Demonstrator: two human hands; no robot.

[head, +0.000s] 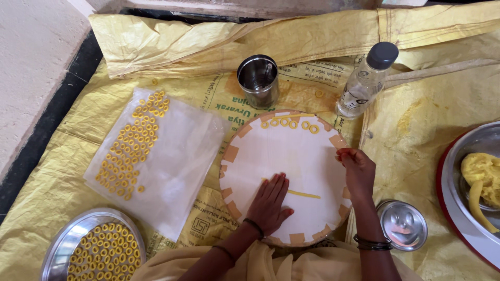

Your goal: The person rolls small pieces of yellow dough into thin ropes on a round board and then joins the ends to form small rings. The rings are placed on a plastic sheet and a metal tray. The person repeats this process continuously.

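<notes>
A round white board (291,156) edged with tan tape lies on a yellow sack. My left hand (269,203) rests flat on it, palm down, fingers over one end of a thin yellow dough strand (304,194). My right hand (357,169) sits at the board's right rim with its fingertips pinched together; whether it holds a bit of dough I cannot tell. Several small yellow dough rings (289,124) lie in a row along the board's far edge.
A clear plastic sheet (177,161) with several rings (130,145) lies to the left. A steel plate (62,244) of rings is at the front left. A steel cup (258,80), a clear bottle (366,80), a steel lid (402,225) and a tray with yellow dough (482,174) surround the board.
</notes>
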